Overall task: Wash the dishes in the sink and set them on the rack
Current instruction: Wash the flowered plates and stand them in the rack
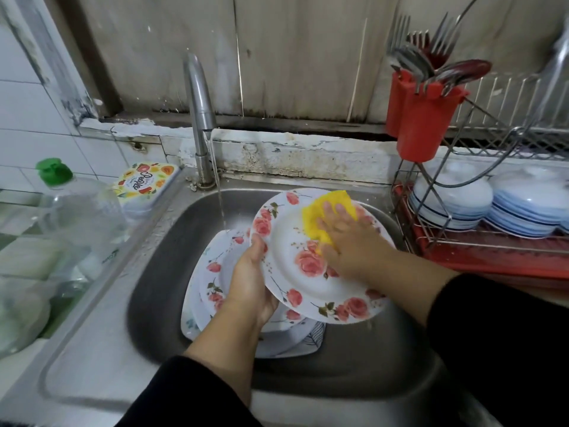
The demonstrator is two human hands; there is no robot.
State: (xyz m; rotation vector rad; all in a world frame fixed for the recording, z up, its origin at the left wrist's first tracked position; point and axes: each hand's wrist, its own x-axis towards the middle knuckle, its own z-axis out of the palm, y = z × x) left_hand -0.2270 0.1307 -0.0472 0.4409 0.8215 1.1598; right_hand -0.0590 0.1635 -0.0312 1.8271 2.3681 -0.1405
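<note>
- Rose-print plate [295,241] is being held tilted over the sink [172,241], above a stack of plates [215,272] lying in the basin.
- Left hand [249,282] is gripping plate's left rim, fingers curled round the edge, thumb on front.
- Right hand [348,241] is pressing a yellow sponge [320,211] flat vs plate's upper right face; fingers straight, spread.
- Water is running from the tap [198,112], stream falling just left of the plate.
- Rack [480,241] is standing right of sink w/ stacked white bowls [452,195]; red cutlery holder [425,118] w/ forks & spoons hanging on it.
- Left of sink: clear bottle [74,211] w/ green cap, fruit-print tub [144,183].
</note>
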